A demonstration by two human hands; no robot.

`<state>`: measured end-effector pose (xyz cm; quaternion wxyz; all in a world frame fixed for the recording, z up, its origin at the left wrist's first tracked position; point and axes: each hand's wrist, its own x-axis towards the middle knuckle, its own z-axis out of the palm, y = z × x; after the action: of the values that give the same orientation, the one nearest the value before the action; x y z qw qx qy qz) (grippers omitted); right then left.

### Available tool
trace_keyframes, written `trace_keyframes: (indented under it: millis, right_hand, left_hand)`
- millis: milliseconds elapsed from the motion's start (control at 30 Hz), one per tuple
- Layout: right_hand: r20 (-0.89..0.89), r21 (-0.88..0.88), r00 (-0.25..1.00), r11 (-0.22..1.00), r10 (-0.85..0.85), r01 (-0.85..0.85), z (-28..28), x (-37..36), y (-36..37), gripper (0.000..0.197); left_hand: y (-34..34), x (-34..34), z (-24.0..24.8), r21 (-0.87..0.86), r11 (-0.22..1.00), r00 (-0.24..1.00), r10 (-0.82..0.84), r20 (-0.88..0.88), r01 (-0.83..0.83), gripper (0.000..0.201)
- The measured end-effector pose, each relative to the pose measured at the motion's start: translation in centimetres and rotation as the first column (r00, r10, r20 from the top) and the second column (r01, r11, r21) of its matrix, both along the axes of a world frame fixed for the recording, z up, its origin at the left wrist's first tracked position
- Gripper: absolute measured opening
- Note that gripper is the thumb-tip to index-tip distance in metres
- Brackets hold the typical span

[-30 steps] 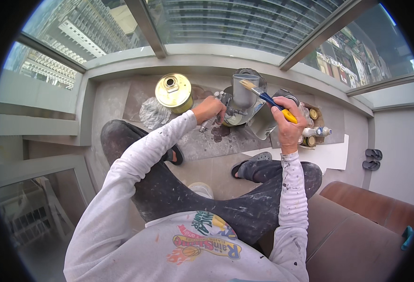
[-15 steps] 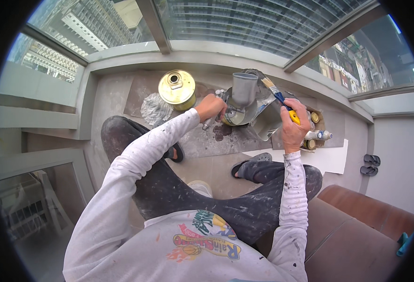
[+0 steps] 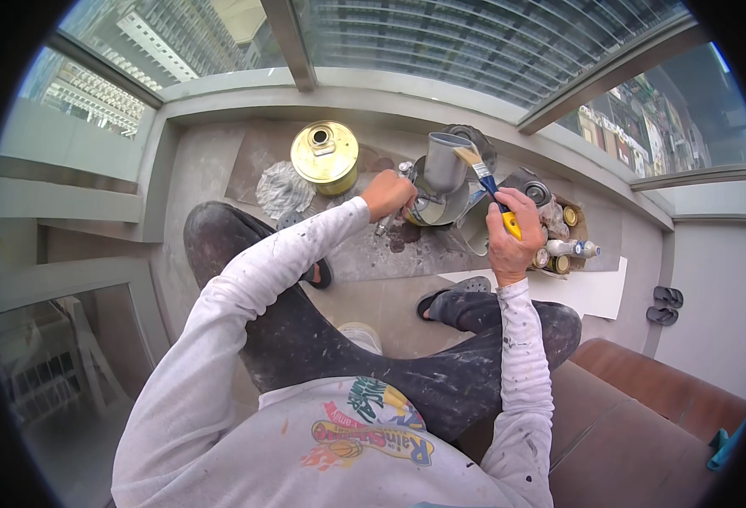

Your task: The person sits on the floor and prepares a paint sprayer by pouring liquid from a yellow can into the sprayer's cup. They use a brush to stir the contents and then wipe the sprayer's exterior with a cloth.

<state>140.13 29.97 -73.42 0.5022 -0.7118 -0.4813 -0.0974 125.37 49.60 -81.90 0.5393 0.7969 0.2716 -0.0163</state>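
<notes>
Right of centre in the frame, the right hand point(image 3: 513, 239) has its grip wrapped around a brush point(image 3: 484, 176), bristles by the rim of a grey cup point(image 3: 444, 168); contact is unclear. At upper centre, the left hand point(image 3: 390, 195) grasps a partly hidden metal tool point(image 3: 383, 226). Left of it stands a gold tin point(image 3: 325, 159).

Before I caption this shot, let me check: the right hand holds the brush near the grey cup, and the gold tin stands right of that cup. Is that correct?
Not quite: the head view shows the gold tin left of the grey cup, not right. The right hand does hold the brush near that cup.
</notes>
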Motion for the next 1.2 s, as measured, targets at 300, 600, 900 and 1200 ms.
trace_keyframes:
  millis: [300, 600, 900, 1200]
  right_hand:
    - [-0.095, 0.013, 0.995, 0.999, -0.041, 0.043, 1.8, 0.0, -1.7, 0.02]
    - [0.123, -0.126, 0.985, 0.987, 0.118, -0.102, 0.8, -2.3, 0.9, 0.024]
    - [0.112, -0.191, 0.991, 0.98, 0.073, -0.051, -0.7, -0.6, -1.4, 0.025]
    - [-0.585, 0.045, 0.809, 0.995, -0.049, 0.093, 3.3, 0.4, -4.0, 0.019]
  left_hand:
    - [-0.6, 0.7, 3.2, 0.067, 0.927, 0.913, 0.376, -0.157, -0.37, 0.027]
    - [-1.2, 0.6, 3.1, 0.088, 0.895, 0.892, 0.445, -0.081, -0.438, 0.029]
    - [0.6, 0.1, 3.9, 0.009, 0.885, 0.88, 0.464, -0.101, -0.466, 0.031]
    - [-0.5, 0.1, 4.9, 0.214, 0.844, 0.87, 0.463, 0.171, -0.492, 0.044]
